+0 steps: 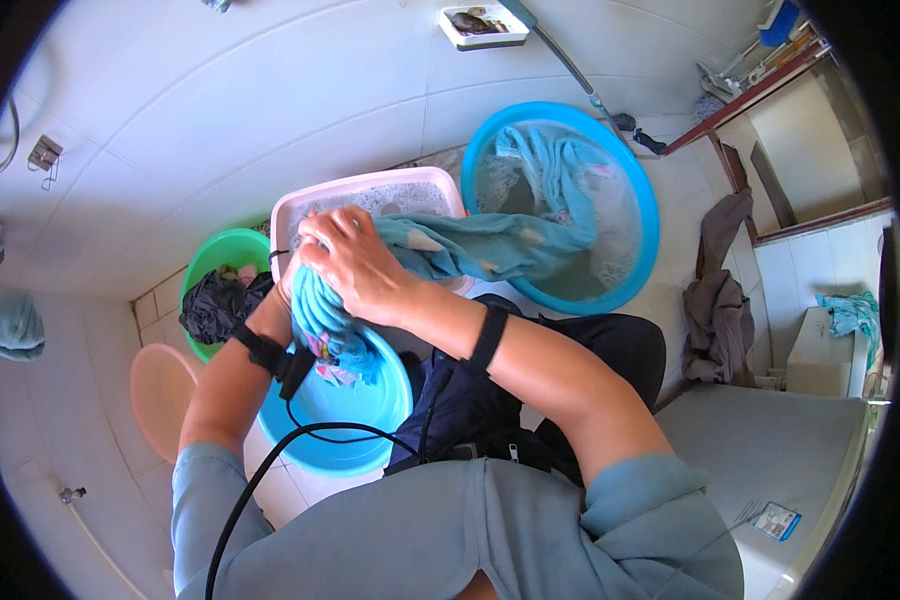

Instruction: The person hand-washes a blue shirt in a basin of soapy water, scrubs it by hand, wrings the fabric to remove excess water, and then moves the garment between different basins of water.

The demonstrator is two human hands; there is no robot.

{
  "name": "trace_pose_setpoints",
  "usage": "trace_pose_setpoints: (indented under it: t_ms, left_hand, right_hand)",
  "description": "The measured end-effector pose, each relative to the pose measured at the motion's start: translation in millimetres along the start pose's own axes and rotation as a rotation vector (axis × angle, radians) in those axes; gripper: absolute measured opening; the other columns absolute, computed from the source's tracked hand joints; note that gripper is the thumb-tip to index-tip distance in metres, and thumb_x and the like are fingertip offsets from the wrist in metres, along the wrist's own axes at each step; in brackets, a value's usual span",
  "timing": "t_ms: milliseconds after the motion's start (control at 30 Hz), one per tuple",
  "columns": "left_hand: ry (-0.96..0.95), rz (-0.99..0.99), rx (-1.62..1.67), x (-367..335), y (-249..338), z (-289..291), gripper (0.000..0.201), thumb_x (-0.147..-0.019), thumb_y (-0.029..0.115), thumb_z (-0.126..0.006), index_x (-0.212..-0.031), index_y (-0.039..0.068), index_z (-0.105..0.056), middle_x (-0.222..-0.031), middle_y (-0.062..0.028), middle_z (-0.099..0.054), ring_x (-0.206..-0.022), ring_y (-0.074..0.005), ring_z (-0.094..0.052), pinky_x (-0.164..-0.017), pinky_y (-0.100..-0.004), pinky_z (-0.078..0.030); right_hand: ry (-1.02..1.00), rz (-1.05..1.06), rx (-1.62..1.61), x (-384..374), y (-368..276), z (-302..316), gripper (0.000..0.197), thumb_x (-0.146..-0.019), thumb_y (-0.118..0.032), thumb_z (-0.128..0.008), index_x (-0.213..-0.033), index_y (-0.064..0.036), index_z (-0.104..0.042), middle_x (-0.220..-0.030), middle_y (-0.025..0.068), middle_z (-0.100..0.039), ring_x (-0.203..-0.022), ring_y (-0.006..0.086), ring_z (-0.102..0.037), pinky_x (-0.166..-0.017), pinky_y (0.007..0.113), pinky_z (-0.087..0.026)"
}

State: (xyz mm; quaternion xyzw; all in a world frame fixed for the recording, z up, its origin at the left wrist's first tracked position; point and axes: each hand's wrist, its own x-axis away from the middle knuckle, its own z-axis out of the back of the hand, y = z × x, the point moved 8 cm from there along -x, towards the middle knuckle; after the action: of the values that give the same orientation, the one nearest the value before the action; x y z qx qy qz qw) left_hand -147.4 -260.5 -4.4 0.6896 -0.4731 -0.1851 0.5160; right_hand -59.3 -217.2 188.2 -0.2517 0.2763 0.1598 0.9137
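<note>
Fingers [342, 226] of both hands [362, 276] curl tightly around a blue towel [470, 246], which, I'd say, is best squeezed over the small blue basin [330, 440] to catch drips.

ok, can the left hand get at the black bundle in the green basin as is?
Probably not without letting go: the left hand appears busy gripping the blue towel with the right hand. Otherwise likely yes; the black bundle sits exposed in the green basin nearby.
</note>
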Motion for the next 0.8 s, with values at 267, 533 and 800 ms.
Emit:
trace_pose_setpoints:
  t_ms: [267,533,800]
  left_hand:
    - [-0.106,0.027,0.979,11.5,62.4,-105.5,0.061,-0.097,0.050,-0.049,-0.134,0.002,-0.052,-0.128,-0.0177,-0.060,-0.125,-0.0311,-0.052,-0.111,-0.0455,-0.038]
    - [-0.477,0.344,1.223,20.4,65.1,-203.1,0.094,-0.083,0.077,-0.048,-0.137,0.000,-0.041,-0.090,-0.0076,-0.056,-0.085,-0.0242,-0.054,-0.077,-0.0374,-0.050]
    - [-0.279,0.449,0.135,39.9,62.2,-103.7,0.073,-0.081,0.053,-0.074,-0.125,-0.001,-0.052,-0.095,-0.0089,-0.056,-0.072,-0.0122,-0.055,-0.065,-0.0249,-0.047]
  right_hand:
    - [0.001,-0.353,0.078,67.3,45.5,55.1,0.079,-0.069,-0.003,-0.066,-0.142,-0.0022,-0.036,-0.155,0.0196,-0.025,-0.142,0.0344,-0.029,-0.112,0.059,-0.016]
    - [0.699,-0.380,0.022,96.6,113.1,14.0,0.072,-0.087,-0.045,-0.055,-0.141,-0.0023,-0.034,-0.152,0.0237,-0.027,-0.144,0.0363,-0.023,-0.112,0.059,-0.014]
    - [0.188,-0.228,0.074,37.2,135.2,20.1,0.045,-0.085,-0.014,-0.059,-0.128,-0.0068,-0.048,-0.098,0.0165,-0.062,-0.089,0.0353,-0.062,-0.077,0.045,-0.052]
